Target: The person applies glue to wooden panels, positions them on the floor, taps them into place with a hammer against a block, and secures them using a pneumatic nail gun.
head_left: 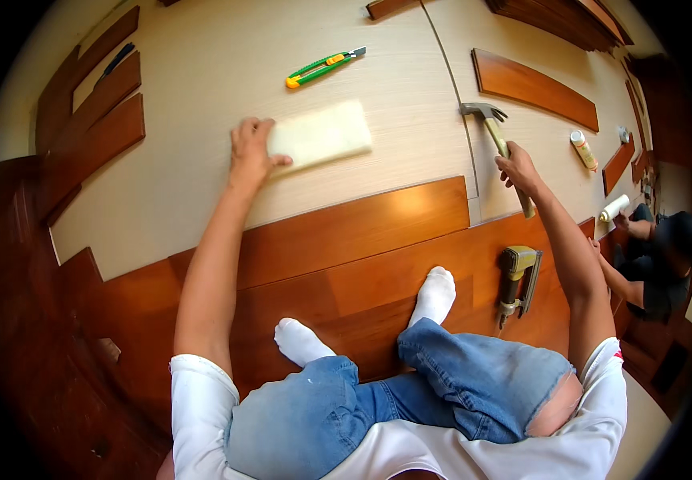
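My left hand (251, 150) is closed on the left end of a pale cream block (322, 134), thumb along the near edge. The block lies on or just over the light underlay, slightly blurred, apart from the front wooden floorboard (362, 226). Out to the right, my right hand (519, 170) grips a claw hammer (493, 128) by its handle. The hammer's metal head points away from me, above a dark seam in the underlay. Beyond the block lies a green and yellow utility knife (322, 68), its blade end toward the right.
A pneumatic stapler (517, 276) rests on the laid boards beside my right foot. Loose planks lie at the left (114, 132) and far right (534, 88). A white bottle (583, 150) lies right of the hammer. Another person (662, 256) works at the right, holding a white bottle (614, 208).
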The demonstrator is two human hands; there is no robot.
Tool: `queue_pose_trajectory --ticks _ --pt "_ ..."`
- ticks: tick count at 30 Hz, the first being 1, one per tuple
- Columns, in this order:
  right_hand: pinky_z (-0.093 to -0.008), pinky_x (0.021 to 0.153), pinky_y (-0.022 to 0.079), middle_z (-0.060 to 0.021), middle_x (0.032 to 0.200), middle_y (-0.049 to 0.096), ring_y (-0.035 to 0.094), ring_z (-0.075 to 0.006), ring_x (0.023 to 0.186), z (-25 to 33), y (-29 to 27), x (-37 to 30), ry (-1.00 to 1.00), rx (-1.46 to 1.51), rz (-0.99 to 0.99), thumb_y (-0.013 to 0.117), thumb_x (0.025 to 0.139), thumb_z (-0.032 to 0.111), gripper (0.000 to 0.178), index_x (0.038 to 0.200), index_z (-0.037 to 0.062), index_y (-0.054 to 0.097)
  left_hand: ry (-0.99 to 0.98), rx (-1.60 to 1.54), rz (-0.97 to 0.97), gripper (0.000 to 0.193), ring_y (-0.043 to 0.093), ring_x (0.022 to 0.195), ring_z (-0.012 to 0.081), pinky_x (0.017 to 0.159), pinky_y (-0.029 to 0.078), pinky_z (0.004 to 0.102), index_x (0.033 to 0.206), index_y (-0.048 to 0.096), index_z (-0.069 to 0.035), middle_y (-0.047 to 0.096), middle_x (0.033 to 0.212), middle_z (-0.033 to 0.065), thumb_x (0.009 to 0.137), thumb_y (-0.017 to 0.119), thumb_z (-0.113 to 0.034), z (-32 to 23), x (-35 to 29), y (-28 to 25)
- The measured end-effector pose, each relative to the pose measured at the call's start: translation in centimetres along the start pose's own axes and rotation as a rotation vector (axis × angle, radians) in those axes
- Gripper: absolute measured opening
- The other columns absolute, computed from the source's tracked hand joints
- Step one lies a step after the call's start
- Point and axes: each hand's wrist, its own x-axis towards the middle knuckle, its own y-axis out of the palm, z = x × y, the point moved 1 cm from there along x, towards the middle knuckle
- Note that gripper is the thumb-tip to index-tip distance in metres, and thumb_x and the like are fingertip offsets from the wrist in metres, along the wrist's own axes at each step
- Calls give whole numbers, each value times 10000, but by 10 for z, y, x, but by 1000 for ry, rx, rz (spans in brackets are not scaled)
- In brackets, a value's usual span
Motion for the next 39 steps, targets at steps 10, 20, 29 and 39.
queue_pose_trajectory --ticks 10,20,29,39 --pt "-530 750 524 -238 834 677 663 -457 797 152 55 49 -722 -634 65 625 942 177 199 1041 9 583 44 -101 99 682 457 1294 347 1113 448 429 1359 601 -102 529 1370 109 746 897 -153 -35 -74 16" --pt "-507 798 557 -207 923 724 702 -423 868 233 109 52 -919 -869 158 574 872 25 295 1160 48 637 62 -80 26 791 488 1273 349 1124 440 435 1357 580 -33 548 1373 107 674 945 -199 -26 -74 24" --pt "-505 827 539 -195 917 719 691 -414 897 253 127 32 -965 -934 295 566 844 -13 297 1124 27 653 69 -67 8 806 491 1273 370 1120 443 433 1358 574 -28 554 1366 131 667 950 -202 -24 -76 25" --pt "-521 833 533 -223 907 709 688 -431 911 252 118 27 -933 -916 319 586 848 20 262 1102 16 650 90 -52 -36 781 503 1256 371 1086 464 452 1327 588 -36 561 1343 136 661 954 -216 -16 -82 30"
